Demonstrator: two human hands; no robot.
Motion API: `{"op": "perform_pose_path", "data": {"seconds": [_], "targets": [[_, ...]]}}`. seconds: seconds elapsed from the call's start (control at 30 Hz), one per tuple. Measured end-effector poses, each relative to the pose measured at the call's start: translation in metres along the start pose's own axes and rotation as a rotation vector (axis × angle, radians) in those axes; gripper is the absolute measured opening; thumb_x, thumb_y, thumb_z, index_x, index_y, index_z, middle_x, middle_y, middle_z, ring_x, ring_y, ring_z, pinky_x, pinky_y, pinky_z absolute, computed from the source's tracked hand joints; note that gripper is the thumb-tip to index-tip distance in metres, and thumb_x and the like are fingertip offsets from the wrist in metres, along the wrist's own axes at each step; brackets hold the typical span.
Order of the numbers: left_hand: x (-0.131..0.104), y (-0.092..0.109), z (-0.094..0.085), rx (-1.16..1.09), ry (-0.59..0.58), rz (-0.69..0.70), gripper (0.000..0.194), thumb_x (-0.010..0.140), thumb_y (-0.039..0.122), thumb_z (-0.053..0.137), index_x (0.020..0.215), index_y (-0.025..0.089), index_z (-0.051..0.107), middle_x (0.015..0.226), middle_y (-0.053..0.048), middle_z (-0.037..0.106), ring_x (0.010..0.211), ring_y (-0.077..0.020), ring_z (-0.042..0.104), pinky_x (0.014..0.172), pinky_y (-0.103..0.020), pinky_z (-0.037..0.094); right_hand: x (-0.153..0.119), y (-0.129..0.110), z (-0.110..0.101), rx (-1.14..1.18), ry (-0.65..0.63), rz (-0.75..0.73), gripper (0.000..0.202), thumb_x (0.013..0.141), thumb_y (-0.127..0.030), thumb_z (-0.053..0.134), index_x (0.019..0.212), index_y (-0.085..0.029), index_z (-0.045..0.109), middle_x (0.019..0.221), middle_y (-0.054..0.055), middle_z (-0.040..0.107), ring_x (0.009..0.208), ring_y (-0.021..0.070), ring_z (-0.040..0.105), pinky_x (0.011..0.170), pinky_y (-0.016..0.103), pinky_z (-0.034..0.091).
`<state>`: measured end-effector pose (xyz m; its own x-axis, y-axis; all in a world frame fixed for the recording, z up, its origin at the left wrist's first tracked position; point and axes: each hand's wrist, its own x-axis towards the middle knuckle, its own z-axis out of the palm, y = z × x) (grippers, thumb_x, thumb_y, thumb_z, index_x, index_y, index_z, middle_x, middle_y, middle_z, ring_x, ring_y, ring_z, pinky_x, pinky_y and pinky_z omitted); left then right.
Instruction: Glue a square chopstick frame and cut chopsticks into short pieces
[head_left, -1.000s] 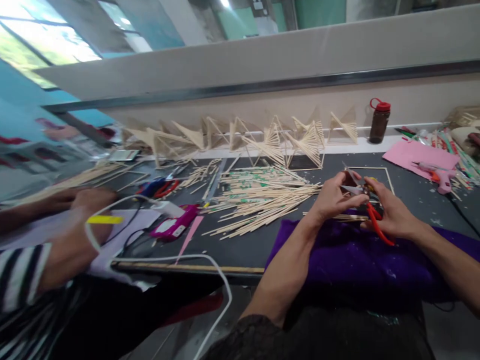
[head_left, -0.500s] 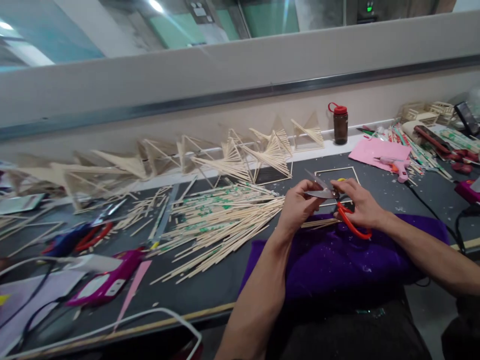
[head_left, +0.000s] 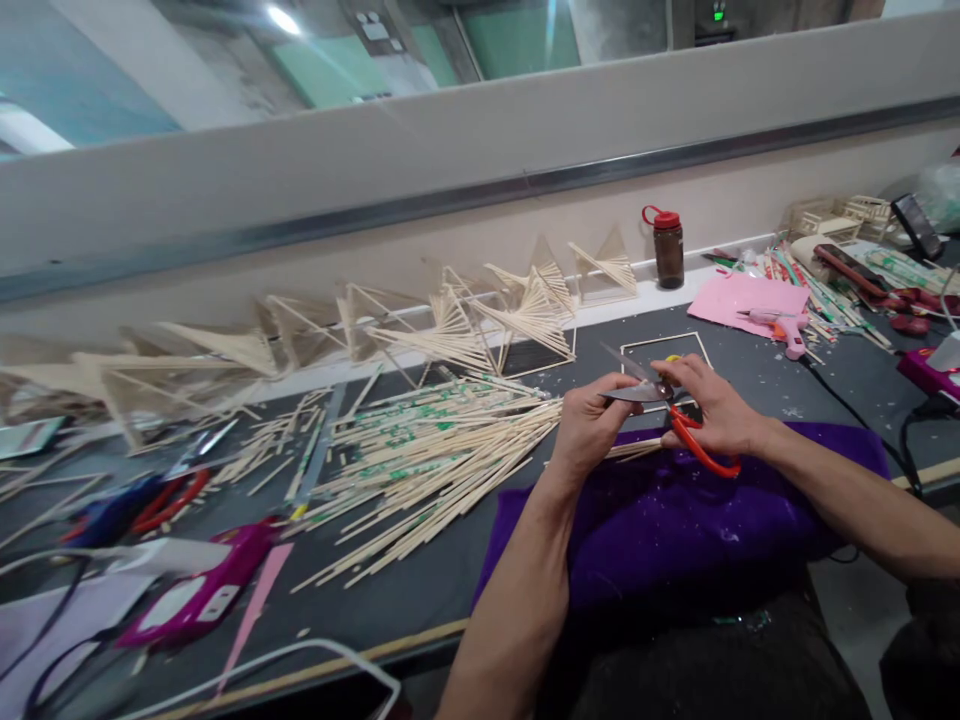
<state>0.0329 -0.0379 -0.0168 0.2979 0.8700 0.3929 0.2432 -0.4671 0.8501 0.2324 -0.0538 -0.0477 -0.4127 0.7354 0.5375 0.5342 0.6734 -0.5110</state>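
Red-handled scissors [head_left: 703, 446] are in my right hand [head_left: 716, 408], their blades parted and pointing left. My left hand [head_left: 589, 425] is closed at the blade tips, its fingers pinched on something too small to make out. Beneath both hands lies a purple cloth [head_left: 660, 545] with pale specks on it. A few thin wooden sticks [head_left: 636, 449] rest on the cloth, under the hands. Just behind the hands, a thin wooden frame [head_left: 666, 340] lies flat on the dark table.
Many loose sticks [head_left: 457, 470] spread left of my hands. Stick models [head_left: 532, 312] stand along the wall beside a bottle [head_left: 667, 255]. A pink glue gun [head_left: 784, 325] lies on pink paper at the right. A magenta power strip [head_left: 202, 590] and white cable are front left.
The whole view has shifted slightly, so objects appear a little further left. Both hands keep nearly the same pose around the scissors.
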Motion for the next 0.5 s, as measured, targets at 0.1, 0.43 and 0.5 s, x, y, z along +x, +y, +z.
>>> {"op": "perform_pose_path", "data": {"seconds": [0.1, 0.43, 0.5], "targets": [[0.0001, 0.0021, -0.0021, 0.048, -0.036, 0.019, 0.013, 0.073, 0.017, 0.056, 0.074, 0.018, 0.069, 0.063, 0.001, 0.068, 0.059, -0.0119, 0.059, 0.060, -0.022, 0.045, -0.0004, -0.0005, 0.0004, 0.027, -0.006, -0.015, 0.080, 0.072, -0.042, 0.073, 0.139, -0.031, 0.032, 0.118, 0.009, 0.047, 0.109, 0.0279, 0.051, 0.093, 0.050, 0.047], [-0.0011, -0.0023, 0.0012, 0.079, -0.046, 0.030, 0.016, 0.072, 0.014, 0.054, 0.074, 0.019, 0.069, 0.062, 0.002, 0.068, 0.057, -0.0110, 0.059, 0.060, -0.021, 0.045, -0.0020, -0.0023, 0.0017, 0.077, -0.011, 0.021, 0.072, 0.072, -0.046, 0.073, 0.134, -0.031, 0.040, 0.111, 0.007, 0.049, 0.102, 0.0248, 0.053, 0.089, 0.047, 0.048], [-0.0013, -0.0037, 0.0021, 0.067, -0.036, 0.038, 0.016, 0.074, 0.015, 0.054, 0.075, 0.019, 0.069, 0.062, 0.002, 0.067, 0.057, -0.0110, 0.059, 0.060, -0.021, 0.045, -0.0022, -0.0014, 0.0020, 0.073, 0.002, 0.005, 0.070, 0.073, -0.046, 0.072, 0.134, -0.031, 0.042, 0.109, 0.007, 0.049, 0.101, 0.0242, 0.053, 0.088, 0.046, 0.049]]}}
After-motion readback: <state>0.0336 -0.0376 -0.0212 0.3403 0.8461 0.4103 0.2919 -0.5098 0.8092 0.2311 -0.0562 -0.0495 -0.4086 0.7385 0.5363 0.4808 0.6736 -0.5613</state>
